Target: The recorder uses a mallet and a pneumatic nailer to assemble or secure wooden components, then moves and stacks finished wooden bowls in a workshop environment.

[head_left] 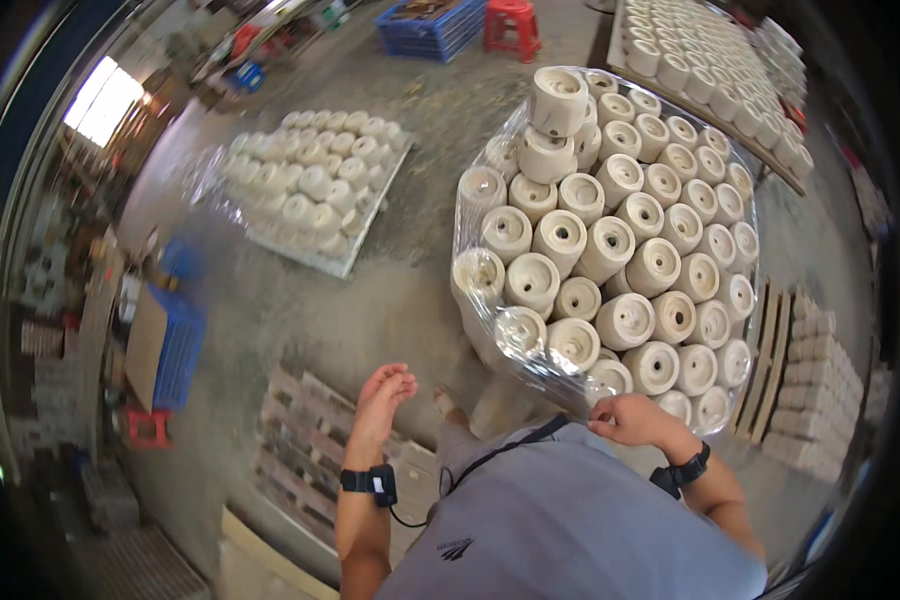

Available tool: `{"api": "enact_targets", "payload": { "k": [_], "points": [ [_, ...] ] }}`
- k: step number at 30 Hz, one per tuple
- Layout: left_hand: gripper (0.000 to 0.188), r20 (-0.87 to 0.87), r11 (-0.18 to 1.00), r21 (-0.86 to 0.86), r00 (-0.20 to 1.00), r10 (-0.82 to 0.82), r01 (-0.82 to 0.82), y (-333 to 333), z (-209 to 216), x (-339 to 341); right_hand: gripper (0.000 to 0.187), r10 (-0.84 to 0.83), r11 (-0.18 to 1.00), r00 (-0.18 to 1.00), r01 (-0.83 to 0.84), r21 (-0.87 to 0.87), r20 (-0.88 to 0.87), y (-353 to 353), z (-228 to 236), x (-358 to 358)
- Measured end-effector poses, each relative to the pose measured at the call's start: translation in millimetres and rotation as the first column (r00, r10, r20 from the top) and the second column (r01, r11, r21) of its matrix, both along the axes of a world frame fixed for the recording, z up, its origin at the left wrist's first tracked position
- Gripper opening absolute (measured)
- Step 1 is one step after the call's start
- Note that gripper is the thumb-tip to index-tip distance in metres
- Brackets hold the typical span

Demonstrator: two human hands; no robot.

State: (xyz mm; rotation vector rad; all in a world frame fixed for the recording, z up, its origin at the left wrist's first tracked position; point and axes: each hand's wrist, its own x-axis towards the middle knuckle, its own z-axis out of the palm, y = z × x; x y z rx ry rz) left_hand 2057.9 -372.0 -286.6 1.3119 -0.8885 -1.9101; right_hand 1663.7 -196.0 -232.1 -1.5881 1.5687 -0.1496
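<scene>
A tall load of cream, round ceramic-looking pieces (pixel 610 250), each with a hollow top and a small hole, stands in front of me to the right. Clear plastic film (pixel 500 340) wraps its sides. My right hand (pixel 630 418) is at the near edge of this load, its fingers curled closed; whatever they may hold is hidden. My left hand (pixel 386 388) hangs in the air over the floor, away from the load, with loosely bent fingers and nothing visible in it. Both wrists wear black straps.
A lower pallet of similar pieces (pixel 315 185) stands at left, film trailing beside it. A wooden pallet (pixel 305 450) lies near my left arm. Blue crates (pixel 430 32), a red stool (pixel 512 28), a loaded table (pixel 710 75) and stacked blocks (pixel 815 400) stand around.
</scene>
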Motion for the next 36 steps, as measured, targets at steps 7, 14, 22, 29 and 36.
{"api": "enact_targets", "payload": {
  "k": [7,14,22,29,36],
  "points": [
    [0.025,0.035,0.997,-0.052,0.998,-0.057,0.058,-102,6,106,0.029,-0.044,0.999,0.994,0.045,-0.004,0.099,-133,21,135],
    [0.024,-0.038,0.986,0.045,0.987,-0.157,0.159,-174,-9,156,0.053,-0.358,0.863,0.931,0.302,-0.405,-0.068,-255,-14,80],
    [0.024,0.068,0.985,0.010,0.983,-0.171,0.171,-310,-6,159,0.080,-0.741,0.564,0.486,0.077,-0.822,-0.463,-451,-9,-104],
    [0.024,0.140,0.899,-0.055,0.895,-0.424,0.435,-433,16,111,0.100,-0.728,0.667,0.184,0.415,-0.619,-0.661,-549,-36,-157],
    [0.025,0.196,0.905,-0.065,0.895,-0.402,0.420,-533,-3,94,0.106,-0.624,0.683,0.094,0.547,-0.483,-0.776,-550,-55,-193]
  ]
}}
